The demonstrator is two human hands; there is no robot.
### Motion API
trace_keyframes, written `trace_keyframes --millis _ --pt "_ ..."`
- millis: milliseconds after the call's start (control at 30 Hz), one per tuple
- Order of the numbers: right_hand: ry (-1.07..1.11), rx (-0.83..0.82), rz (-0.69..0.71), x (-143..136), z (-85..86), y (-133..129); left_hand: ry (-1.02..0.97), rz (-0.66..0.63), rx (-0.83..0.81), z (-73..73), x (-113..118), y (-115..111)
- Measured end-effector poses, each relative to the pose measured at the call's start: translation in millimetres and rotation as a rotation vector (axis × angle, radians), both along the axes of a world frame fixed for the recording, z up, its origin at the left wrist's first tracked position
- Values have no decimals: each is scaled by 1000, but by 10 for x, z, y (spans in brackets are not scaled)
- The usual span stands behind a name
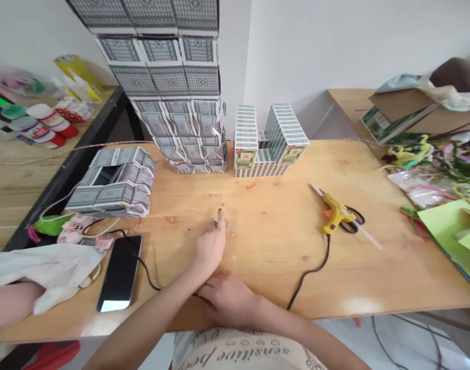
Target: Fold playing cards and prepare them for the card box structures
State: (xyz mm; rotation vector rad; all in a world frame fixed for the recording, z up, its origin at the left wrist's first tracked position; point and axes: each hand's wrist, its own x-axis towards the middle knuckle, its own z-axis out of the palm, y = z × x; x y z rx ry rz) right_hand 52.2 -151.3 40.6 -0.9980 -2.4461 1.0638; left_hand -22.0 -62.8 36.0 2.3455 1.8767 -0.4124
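My left hand (212, 246) rests on the wooden tabletop (266, 246), one finger stretched forward and the others curled. At its fingertips are small pale bits (229, 228); whether something tiny is pinched there is hidden. My right hand (231, 300) lies at the table's front edge, partly under my left wrist, its fingers loosely bent with a gap between them. A thin black cable (148, 272) runs behind my left forearm toward it. Ahead stand a tall structure of patterned playing-card boxes (192, 118) and a smaller U-shaped stack of boxes (260, 162).
A yellow glue gun (335, 213) with its cord, and black-handled scissors (353, 221), lie to the right. At left are a phone (121, 272), a hollow card-box structure (115, 182) and another person's arm (15, 303). Green paper (447, 226) lies at far right.
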Motion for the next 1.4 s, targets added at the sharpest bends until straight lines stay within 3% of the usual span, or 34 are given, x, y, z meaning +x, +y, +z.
trace_keyframes --millis 133,233,333,400,467,633,800,967,1167,1267,1400 --pt "13 -125 -104 191 75 66 -100 -2 -58 41 122 119" --pt "93 -266 -395 332 80 125 -227 78 -28 132 7 150" --pt "259 -594 -686 361 53 206 -427 220 43 230 -136 124" --pt "431 -850 -717 309 47 263 -576 333 64 264 -198 80" --pt "605 -968 -711 233 57 313 -751 428 97 255 -233 24" --pt "852 -907 -947 140 60 382 -1077 593 111 125 -258 -146" --pt "828 -774 -1205 229 -36 454 -1233 508 -75 85 -160 -331" --pt "550 -662 -1153 611 -104 593 -1087 369 -187 138 -153 -388" --pt "335 -775 -1095 1179 -93 569 -873 284 -7 105 -411 -282" --pt "210 -786 -1030 1219 -49 430 -809 195 92 46 -577 -238" --pt "102 -757 -1005 1052 27 187 -748 100 197 -2 -774 -211"
